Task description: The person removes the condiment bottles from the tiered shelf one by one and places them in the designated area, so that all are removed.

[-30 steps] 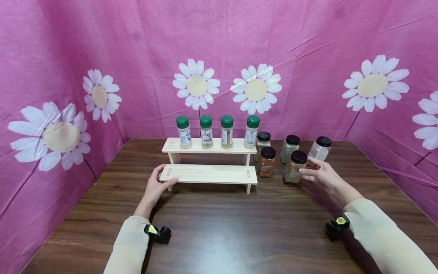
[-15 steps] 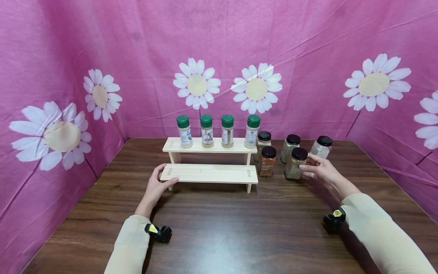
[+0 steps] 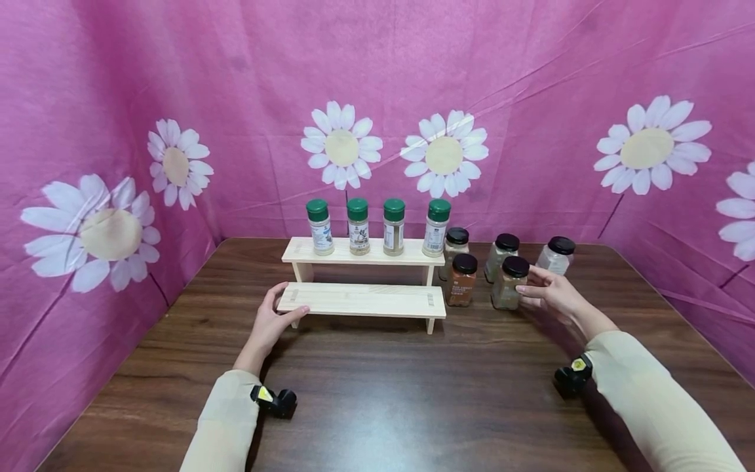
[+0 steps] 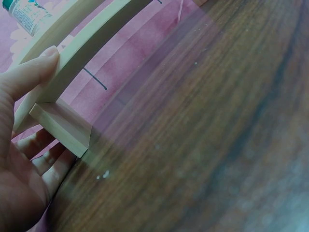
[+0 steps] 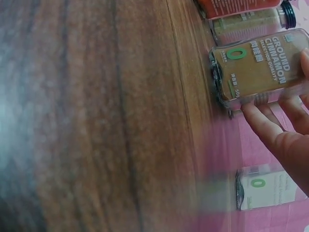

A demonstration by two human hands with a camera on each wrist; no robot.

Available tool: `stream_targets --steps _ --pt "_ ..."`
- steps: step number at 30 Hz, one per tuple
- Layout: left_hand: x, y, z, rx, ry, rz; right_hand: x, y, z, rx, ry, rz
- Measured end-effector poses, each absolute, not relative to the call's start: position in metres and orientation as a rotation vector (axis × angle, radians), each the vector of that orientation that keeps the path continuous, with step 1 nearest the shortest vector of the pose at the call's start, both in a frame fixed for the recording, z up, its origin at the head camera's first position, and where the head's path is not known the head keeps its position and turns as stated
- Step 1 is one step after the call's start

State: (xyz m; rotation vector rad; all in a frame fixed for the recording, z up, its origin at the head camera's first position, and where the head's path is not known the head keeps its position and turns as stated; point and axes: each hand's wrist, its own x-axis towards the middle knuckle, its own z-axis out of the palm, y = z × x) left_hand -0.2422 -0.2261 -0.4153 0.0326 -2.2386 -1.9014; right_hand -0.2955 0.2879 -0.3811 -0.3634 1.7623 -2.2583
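Note:
In the head view, my right hand (image 3: 557, 295) holds a ground cinnamon jar (image 3: 504, 288) by its right side. The right wrist view shows the thumb on the front of this square, black-lidded cinnamon jar (image 5: 258, 67) and the fingers along its side. My left hand (image 3: 271, 321) grips the left end of the two-tier wooden shelf rack (image 3: 361, 299) at its lower board. The left wrist view has the thumb (image 4: 46, 60) over the board's front edge, the other fingers partly hidden behind the leg (image 4: 63, 128). Several green-capped shakers (image 3: 358, 229) stand on the upper board.
A red sweet pepper jar (image 3: 461, 282) stands left of the cinnamon jar. Behind are two more black-lidded jars (image 3: 455, 246) (image 3: 501, 255), and a white-labelled jar (image 3: 556, 257) stands beyond my right hand. Everything rests on a dark wooden table (image 3: 377, 393) before a pink flowered cloth (image 3: 248, 98).
The right hand and the cinnamon jar have shifted slightly back, away from the front of the table. My left hand keeps its grip on the rack.

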Motion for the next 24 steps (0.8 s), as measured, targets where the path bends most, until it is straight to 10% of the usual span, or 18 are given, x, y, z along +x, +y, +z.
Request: stream_targets --steps 24 --pt "-0.2423 -0.2258 -0.4154 0.057 -2.251 -1.898 -0.2945 0.2946 -0.3781 -0.295 1.910 -2.111"
